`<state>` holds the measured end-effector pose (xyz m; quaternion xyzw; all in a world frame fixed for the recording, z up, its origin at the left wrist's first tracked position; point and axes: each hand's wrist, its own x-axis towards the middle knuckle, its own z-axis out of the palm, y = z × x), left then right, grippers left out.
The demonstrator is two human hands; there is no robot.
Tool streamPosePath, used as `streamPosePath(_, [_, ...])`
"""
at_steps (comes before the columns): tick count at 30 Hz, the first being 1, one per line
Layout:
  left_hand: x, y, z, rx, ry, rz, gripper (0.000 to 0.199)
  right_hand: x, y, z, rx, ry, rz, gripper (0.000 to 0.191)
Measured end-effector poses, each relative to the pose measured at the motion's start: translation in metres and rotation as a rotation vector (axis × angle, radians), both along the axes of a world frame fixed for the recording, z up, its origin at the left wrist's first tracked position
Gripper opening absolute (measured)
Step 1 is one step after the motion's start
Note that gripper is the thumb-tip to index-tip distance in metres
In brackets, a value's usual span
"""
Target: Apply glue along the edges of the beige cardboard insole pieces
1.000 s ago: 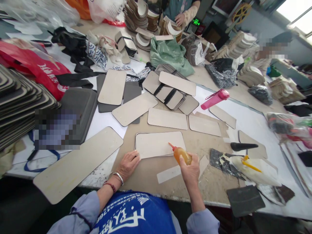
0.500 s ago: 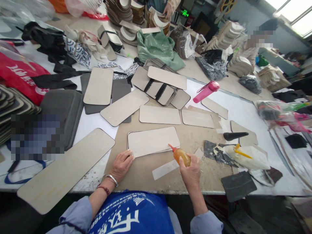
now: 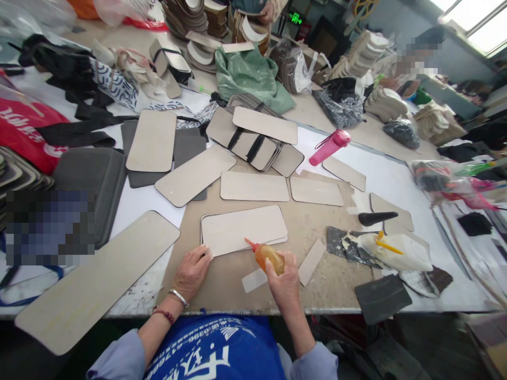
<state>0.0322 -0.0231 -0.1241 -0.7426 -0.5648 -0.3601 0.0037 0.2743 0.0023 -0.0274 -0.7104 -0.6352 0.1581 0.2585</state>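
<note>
My right hand (image 3: 283, 279) is wrapped round an amber squeeze bottle (image 3: 273, 258) with a red nozzle. The nozzle tip is over the lower edge of a beige rounded panel (image 3: 243, 229), which lies on at least one more like it. My left hand (image 3: 193, 272) rests at the panel's lower left corner, its fingertips pressed together on the edge; whether they pinch the panel is hard to tell. Below the panel a pale strip (image 3: 253, 281) lies partly near the bottle, and a second strip (image 3: 311, 262) is to the right of my right hand.
Beige panels (image 3: 254, 187) lie behind, with a long one (image 3: 99, 279) at the left. A pink bottle (image 3: 330, 147) stands out behind right. A black-handled tool (image 3: 378, 218), a white bag (image 3: 400, 253) and a dark piece (image 3: 383, 298) are at the right. A person's hand (image 3: 267, 11) shows far back.
My right hand has moved left with the bottle, and the nozzle has shifted left along the panel's lower edge. My left hand stays at the corner. The whole view has shifted slightly.
</note>
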Motion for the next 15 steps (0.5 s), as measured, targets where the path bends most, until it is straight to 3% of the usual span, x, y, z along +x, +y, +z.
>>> streamPosePath(8, [0.008, -0.002, 0.003, -0.011, 0.031, 0.066, 0.012, 0.071, 0.043, 0.001, 0.064, -0.195, -0.159, 0.029])
streamPosePath(12, [0.018, -0.005, 0.005, -0.105, -0.064, 0.14, 0.015, 0.08, 0.056, 0.002, 0.072, -0.221, -0.174, 0.03])
streamPosePath(15, [0.028, -0.003, 0.01, -0.197, -0.246, 0.282, 0.019, 0.071, 0.053, 0.001, 0.054, -0.192, -0.143, 0.031])
